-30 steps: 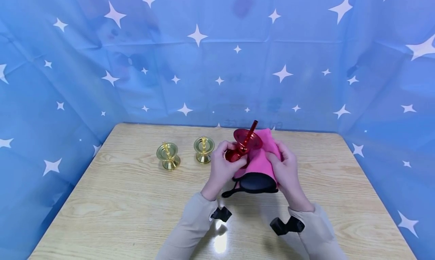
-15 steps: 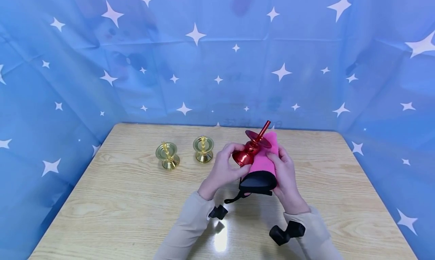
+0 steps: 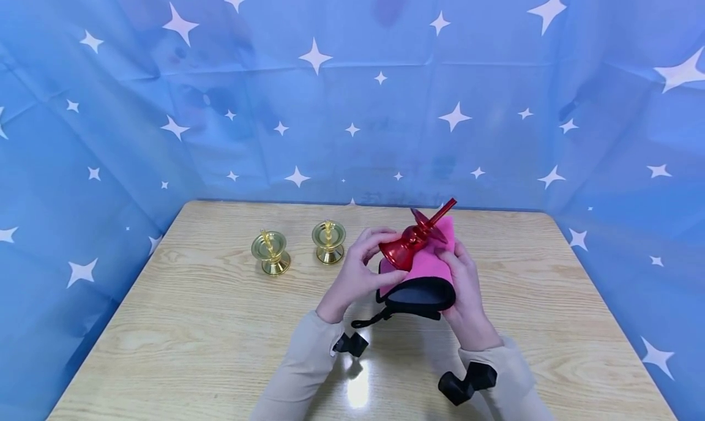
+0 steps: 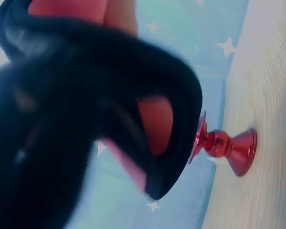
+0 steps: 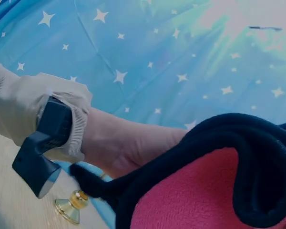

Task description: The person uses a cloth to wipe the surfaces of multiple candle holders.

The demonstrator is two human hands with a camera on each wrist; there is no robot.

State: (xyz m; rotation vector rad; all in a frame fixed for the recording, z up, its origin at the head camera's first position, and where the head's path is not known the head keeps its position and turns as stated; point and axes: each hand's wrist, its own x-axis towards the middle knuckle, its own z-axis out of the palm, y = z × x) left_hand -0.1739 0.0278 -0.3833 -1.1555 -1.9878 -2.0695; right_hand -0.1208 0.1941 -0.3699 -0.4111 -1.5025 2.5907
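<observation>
One glossy red metallic candlestick (image 3: 404, 249) sits gripped in the left hand (image 3: 358, 275) above the pale wood-grained surface (image 3: 193, 311); the right hand (image 3: 466, 286) grips a pink, black-rimmed fabric pouch (image 3: 426, 265) beneath it; the candlestick has tipped further right, seemingly flatter along the pouch.

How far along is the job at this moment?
Done: nothing certain; two gold holders stand on the table, apart from both hands, though whether they're finished is unclear. In hand: the left hand grips a tilted red holder; the right hand holds a pink pouch. Left: probably finishing with this red holder, since neither item is released.
</observation>
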